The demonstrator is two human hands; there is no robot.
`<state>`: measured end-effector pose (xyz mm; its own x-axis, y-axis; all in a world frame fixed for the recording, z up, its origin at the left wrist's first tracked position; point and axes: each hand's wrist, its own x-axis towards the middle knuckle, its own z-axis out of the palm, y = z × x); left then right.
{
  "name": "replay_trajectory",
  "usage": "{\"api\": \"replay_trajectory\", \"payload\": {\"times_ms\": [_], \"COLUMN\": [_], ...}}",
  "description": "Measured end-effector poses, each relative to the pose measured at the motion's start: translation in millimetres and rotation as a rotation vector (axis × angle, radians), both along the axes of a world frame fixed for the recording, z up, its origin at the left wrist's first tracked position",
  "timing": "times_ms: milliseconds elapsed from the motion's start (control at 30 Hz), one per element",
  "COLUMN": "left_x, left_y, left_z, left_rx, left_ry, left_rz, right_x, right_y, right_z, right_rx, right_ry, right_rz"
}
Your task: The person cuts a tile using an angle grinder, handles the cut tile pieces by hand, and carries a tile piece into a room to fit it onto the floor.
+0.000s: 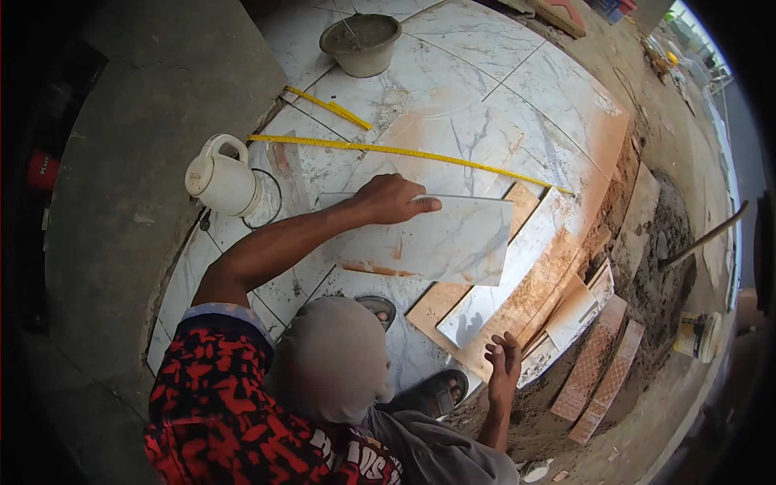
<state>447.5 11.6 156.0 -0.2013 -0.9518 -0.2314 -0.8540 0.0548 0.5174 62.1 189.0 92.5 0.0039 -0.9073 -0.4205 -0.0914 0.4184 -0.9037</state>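
My left hand (pixel 392 200) grips the top edge of a white marbled tile (pixel 436 242), thumb on the near face and fingers behind. Orange-brown smears mark the tile's lower part. It is held tilted above the tiled floor. My right hand (pixel 505 356) is raised at the lower right, fingers apart and slightly curled, holding nothing. Beside it lies a stack of long tile pieces, with a white strip (pixel 505 271) and a brown strip (pixel 529 291). A yellow tape measure (pixel 420 153) stretches across the floor beyond my left hand.
A mortar bucket (pixel 360 47) stands at the top. On the left is a white kettle-like jug (pixel 226 179) with a cord. Patterned brown strips (pixel 594 360) lie on soil at right, near a small tub (pixel 699 335). Sandalled feet (pixel 444 392) and a rounded grey shape (pixel 327 360) are below.
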Motion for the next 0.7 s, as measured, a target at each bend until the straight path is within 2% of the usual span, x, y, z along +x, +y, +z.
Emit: {"api": "replay_trajectory", "payload": {"times_ms": [100,267,500,567,700], "left_x": [-25,-47,-40,-39,-48], "left_y": [35,62,57,53,41], "left_z": [-17,-62,-70,-67,-56], "left_rx": [0.117,0.090,0.184,0.210,0.227], "left_ry": [-0.051,0.086,0.105,0.101,0.156], "left_rz": [-0.204,-0.298,-0.355,-0.395,-0.449], "right_x": [11,22,28,37,44], "right_y": [-20,-30,-18,-16,-16], "right_z": [17,7,-10,-4,-5], "right_rx": [-0.075,0.052,0.184,0.266,0.337], "right_ry": [0.075,0.021,-0.110,-0.367,-0.338], "right_rz": [0.124,0.323,0.235,0.161,0.133]}}
